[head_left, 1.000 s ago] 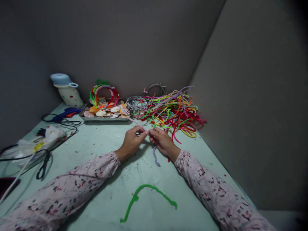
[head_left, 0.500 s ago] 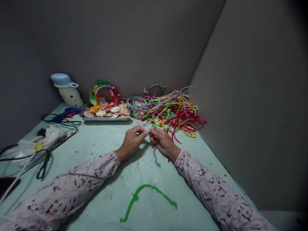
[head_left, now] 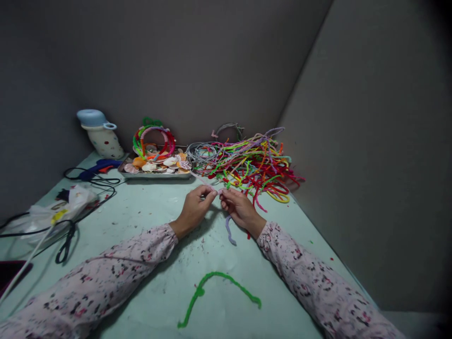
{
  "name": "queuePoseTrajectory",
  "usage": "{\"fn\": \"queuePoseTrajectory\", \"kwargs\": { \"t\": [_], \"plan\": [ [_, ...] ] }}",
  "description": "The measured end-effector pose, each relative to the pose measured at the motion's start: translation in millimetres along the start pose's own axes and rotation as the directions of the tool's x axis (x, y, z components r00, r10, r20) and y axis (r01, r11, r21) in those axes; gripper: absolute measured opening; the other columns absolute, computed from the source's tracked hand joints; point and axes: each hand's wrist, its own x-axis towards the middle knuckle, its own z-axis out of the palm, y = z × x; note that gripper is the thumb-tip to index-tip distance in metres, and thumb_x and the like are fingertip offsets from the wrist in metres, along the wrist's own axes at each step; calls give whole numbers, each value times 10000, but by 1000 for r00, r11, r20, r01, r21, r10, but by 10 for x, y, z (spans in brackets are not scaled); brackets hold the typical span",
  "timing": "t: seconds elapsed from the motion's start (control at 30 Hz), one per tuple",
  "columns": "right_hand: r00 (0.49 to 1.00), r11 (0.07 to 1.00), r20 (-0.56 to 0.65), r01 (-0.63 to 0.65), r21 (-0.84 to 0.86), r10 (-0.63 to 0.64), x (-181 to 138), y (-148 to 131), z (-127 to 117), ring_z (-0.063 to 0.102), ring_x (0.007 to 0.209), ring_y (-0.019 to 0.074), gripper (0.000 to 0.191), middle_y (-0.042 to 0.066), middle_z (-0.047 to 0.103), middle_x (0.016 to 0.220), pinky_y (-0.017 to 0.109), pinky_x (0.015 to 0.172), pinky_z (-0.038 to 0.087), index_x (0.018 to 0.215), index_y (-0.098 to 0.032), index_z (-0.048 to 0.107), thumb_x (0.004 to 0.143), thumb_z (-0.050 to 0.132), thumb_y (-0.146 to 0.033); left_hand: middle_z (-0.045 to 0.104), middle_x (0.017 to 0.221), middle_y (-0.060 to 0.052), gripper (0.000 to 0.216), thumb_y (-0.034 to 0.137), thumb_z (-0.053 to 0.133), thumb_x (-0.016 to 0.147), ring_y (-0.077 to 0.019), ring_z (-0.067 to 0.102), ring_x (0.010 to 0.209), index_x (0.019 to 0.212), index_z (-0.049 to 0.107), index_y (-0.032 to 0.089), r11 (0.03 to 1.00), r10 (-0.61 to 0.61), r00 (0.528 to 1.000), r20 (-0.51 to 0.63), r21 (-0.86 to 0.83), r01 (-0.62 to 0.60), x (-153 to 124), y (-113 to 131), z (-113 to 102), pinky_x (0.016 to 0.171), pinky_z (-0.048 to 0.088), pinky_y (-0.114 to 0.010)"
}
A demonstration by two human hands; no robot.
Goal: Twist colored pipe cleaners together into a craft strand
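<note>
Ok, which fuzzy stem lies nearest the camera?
The bent green stem, alone in front; the others are farther back, most in the multicoloured pile.

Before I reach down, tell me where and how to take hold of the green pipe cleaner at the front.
Probably pinch the green pipe cleaner at the crest of its arch, coming from above. It is thin and lies on the table, and the crest sits between its two ends; the small green lump on its left limb is best avoided.
</note>
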Motion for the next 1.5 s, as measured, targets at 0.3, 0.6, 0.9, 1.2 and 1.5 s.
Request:
{"fn": "queuePoseTrajectory", "kwargs": {
  "t": [0.3, 0.6, 0.9, 1.2, 1.5],
  "plan": [
    [1000, 1000, -2, -15, -12, 15, -4, -1, 3, 508, 551, 57, 232, -22, 578, 708, 182, 501, 392, 749, -170, 604, 719, 738, -356, 600, 707, -3, 242, 346, 500, 855, -139, 537, 692, 724, 596, 167, 999, 4, 1000, -12, 36, -4, -3, -1, 6, 643, 402, -245],
    [1000, 1000, -22, -1, 13, 1, 6, 6, -1, 487, 539, 53, 257, -36, 565, 685, 185, 499, 384, 755, -175, 589, 696, 757, -360, 627, 743, -15, 235, 388, 541, 835, -151, 559, 717, 758, 610, 177, 997, 47, 999, -6, 62, -46, 8, -34, 17, 685, 428, -253],
    [1000, 996, 4, -24, -86, 24, -18, -6, 20, 494, 552, 68, 253, -33, 572, 699, 203, 499, 370, 809, -172, 636, 683, 761, -352, 601, 700, -5, 229, 351, 529, 835, -138, 546, 687, 726, 612, 168, 997, 20, 1000, 11, 69, -21, 3, -8, 6, 650, 423, -239],
    [1000, 997, 3, -13, -75, 13, -10, 7, 7, 491, 557, 73, 237, -36, 560, 677, 210, 523, 381, 783, -176, 621, 691, 755, -348, 611, 691, 1, 224, 350, 532, 830, -137, 547, 674, 730, 617, 168, 1000, -11, 1000, 26, 25, 10, 6, -7, 3, 634, 425, -234],
    [1000, 998, -19, 1, -63, -2, 1, 1, 14, 483, 552, 62, 241, -31, 570, 697, 190, 501, 374, 790, -176, 620, 701, 750, -358, 664, 800, -24, 187, 340, 559, 826, -157, 597, 765, 828, 647, 175, 999, 23, 999, 31, 39, -25, 2, -35, 23, 716, 457, -256]
  ]
}}
